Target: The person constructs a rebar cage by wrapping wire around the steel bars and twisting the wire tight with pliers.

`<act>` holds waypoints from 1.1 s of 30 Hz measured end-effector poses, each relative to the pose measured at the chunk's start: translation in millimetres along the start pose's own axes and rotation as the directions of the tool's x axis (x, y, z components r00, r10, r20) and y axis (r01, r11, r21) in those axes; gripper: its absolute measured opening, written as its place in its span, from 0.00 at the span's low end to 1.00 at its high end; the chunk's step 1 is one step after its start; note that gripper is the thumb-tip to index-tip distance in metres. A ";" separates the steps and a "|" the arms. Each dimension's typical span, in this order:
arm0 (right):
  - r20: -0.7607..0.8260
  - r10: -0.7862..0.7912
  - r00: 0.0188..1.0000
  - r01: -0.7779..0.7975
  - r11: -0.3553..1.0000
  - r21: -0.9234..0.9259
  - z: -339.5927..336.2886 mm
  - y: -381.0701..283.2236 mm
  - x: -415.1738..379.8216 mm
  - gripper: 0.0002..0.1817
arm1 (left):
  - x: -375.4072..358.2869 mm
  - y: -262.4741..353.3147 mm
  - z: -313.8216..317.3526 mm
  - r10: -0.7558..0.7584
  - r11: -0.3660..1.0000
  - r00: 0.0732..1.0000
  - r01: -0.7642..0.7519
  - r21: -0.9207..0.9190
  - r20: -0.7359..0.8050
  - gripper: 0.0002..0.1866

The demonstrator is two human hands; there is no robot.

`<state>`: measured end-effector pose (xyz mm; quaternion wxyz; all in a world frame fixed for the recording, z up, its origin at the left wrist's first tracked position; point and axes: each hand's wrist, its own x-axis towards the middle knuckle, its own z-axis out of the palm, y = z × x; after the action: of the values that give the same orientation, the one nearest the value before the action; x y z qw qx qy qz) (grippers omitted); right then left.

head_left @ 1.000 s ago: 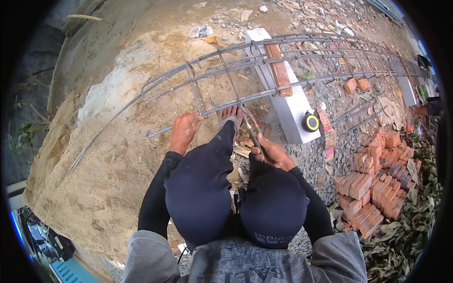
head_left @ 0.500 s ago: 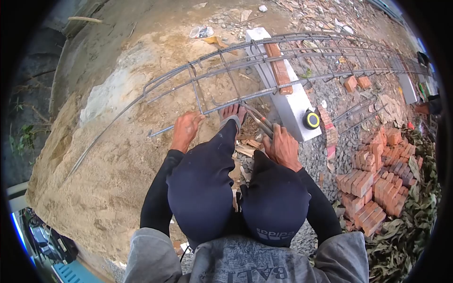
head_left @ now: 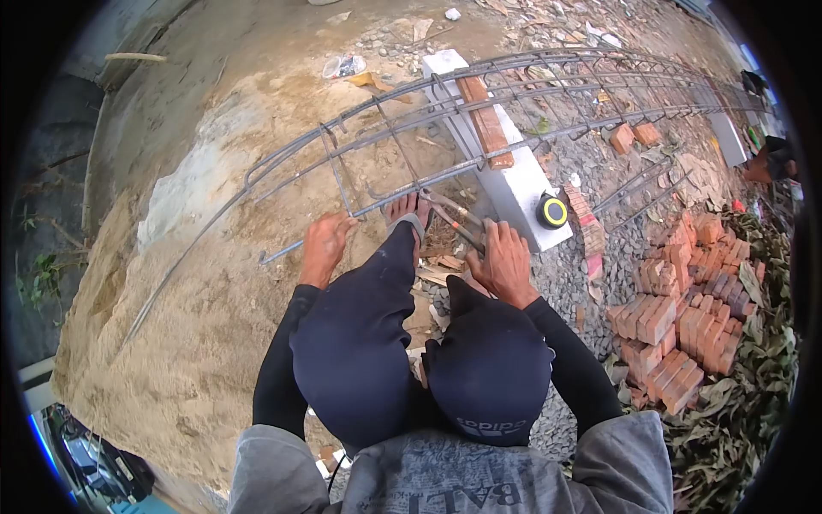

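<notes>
A long cage of steel bars [head_left: 398,128] with square stirrups runs from the left to the far right. My left hand [head_left: 322,250] is closed around the near bottom bar, by the corner of the end stirrup [head_left: 338,171]. My right hand [head_left: 503,265] holds a pair of pincers [head_left: 461,224] by the handles, which are spread apart. The jaws of the pincers meet the near bar at another stirrup, just above my bare foot [head_left: 402,206]. Part of the handles is hidden by my fingers.
A white block [head_left: 518,184] supports the cage, with a wooden piece [head_left: 486,124] across it and a round black-and-yellow tape measure [head_left: 551,211] on top. Red bricks [head_left: 655,321] are stacked at right beside dry leaves [head_left: 728,428]. Another person's arm [head_left: 760,167] shows at far right.
The pincers' handles have opened wider in my right hand, the jaws staying at the bar. My left hand keeps its place on the bar. The whole view has shifted slightly.
</notes>
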<state>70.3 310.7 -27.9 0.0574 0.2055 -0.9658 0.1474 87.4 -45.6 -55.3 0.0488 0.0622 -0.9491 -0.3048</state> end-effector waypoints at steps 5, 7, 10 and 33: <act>0.434 0.214 0.875 -0.351 0.898 0.265 33.5 13.3 2.7 0.27 | -2.5 0.7 -0.4 0.005 0.999 0.999 -0.007 -0.035 -0.032 0.13; 0.787 0.136 0.602 -0.744 0.454 0.491 45.2 16.2 1.7 0.27 | -3.5 -1.5 -1.0 0.037 0.999 0.999 -0.037 -0.011 -0.032 0.13; 0.903 -0.180 0.391 -0.907 -0.245 0.343 49.0 16.9 -3.6 0.27 | 0.3 -3.8 2.3 0.070 0.997 0.995 -0.071 -0.007 -0.067 0.13; 0.504 0.132 0.854 -0.472 0.605 0.641 15.5 -11.1 1.5 0.27 | -0.9 -2.4 0.0 0.001 1.000 1.000 -0.001 -0.002 0.025 0.12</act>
<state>72.8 295.7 -39.5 -0.2602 0.0656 -0.8287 0.4911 88.5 -47.4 -56.8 0.0372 0.0578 -0.9494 -0.3064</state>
